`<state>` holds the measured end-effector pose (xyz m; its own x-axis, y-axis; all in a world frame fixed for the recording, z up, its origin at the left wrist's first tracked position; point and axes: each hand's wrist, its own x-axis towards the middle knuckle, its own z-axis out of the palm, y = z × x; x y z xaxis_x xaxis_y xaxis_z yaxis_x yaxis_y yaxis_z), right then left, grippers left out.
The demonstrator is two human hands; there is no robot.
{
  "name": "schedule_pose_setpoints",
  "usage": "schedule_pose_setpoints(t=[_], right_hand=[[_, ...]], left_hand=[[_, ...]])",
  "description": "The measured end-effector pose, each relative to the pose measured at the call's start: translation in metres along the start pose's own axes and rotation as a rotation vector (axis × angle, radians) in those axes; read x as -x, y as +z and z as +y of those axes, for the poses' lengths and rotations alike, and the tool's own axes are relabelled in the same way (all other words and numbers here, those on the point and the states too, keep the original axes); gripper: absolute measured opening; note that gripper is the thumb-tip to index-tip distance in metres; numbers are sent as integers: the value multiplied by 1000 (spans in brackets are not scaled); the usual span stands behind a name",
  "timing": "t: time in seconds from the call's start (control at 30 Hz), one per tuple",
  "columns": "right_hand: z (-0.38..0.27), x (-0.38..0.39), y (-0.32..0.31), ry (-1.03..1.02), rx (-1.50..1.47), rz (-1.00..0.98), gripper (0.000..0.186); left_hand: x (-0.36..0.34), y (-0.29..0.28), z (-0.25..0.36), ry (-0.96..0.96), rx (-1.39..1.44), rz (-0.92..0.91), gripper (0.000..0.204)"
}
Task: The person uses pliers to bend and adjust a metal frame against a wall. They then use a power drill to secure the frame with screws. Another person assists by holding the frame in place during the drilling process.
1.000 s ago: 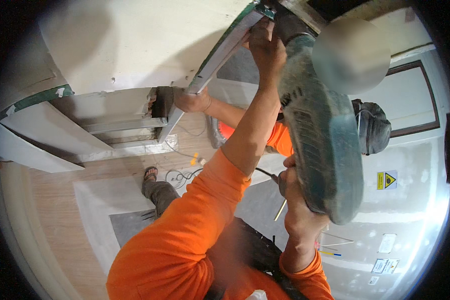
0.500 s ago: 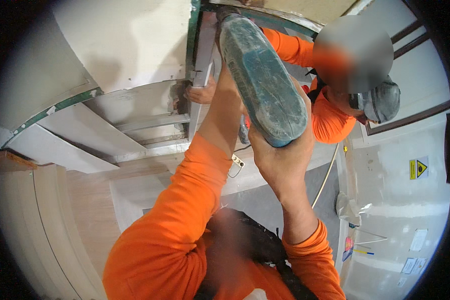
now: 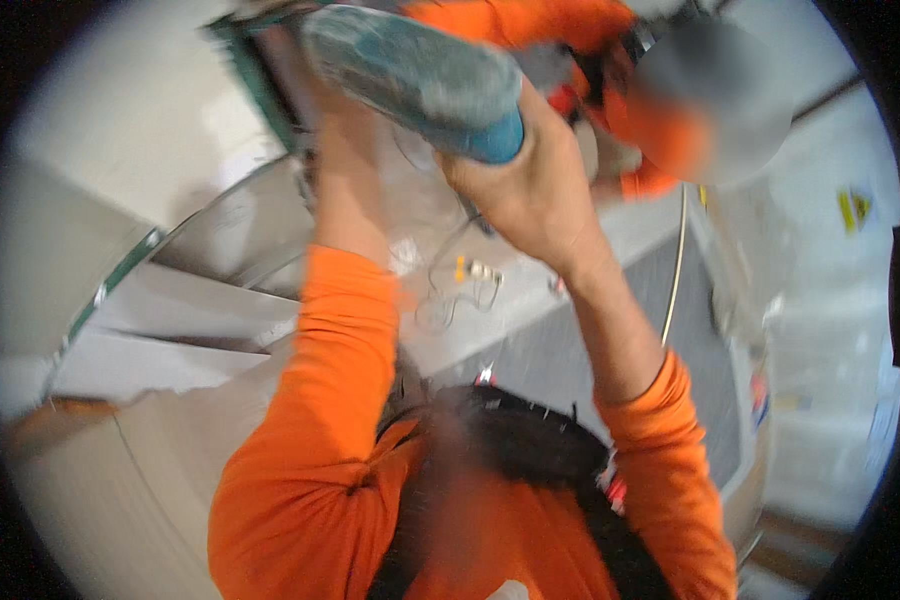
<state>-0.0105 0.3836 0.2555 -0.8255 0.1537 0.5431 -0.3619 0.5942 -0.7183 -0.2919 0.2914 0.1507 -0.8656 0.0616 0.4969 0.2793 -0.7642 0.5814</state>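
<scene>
My right hand (image 3: 535, 185) is closed around the near end of a long, dusty teal-blue power tool (image 3: 415, 75). Its scuffed, rounded underside faces me; its working end is at the upper edge, and its exact kind is unclear. My left forearm (image 3: 350, 190) reaches up beneath the tool's far end. The left hand itself is hidden behind the tool, so its fingers do not show. Close by on the left stands a green-edged frame (image 3: 255, 80) with pale panels, blurred by motion.
Another person's orange sleeve (image 3: 520, 20) reaches across at the upper right, near the tool. On the floor below lie a power strip (image 3: 485, 272) and a loose cord (image 3: 435, 290). White boards (image 3: 160, 360) lean at the left. A thin pole (image 3: 676, 265) stands near the right wall.
The tool and both my arms have shifted left and up in the picture, and the tool is tilted more sideways. The view has turned and blurred; more floor shows.
</scene>
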Motion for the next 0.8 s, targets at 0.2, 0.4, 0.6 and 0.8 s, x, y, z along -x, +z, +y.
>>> schedule_pose_setpoints(t=[0.2,0.4,0.6,0.8], right_hand=[[60,172,-58,523,-105,-9,59],[125,432,-30,1246,-110,164,51],[132,618,62,1727,-26,286,61],[146,698,149,1849,4,337,65]], left_hand=[[109,-29,13,-246,-188,58,42],[412,-153,-118,-1149,-599,331,36],[629,-346,-239,-1514,-1311,-253,25],[697,-423,-364,-1094,-1640,-485,28]])
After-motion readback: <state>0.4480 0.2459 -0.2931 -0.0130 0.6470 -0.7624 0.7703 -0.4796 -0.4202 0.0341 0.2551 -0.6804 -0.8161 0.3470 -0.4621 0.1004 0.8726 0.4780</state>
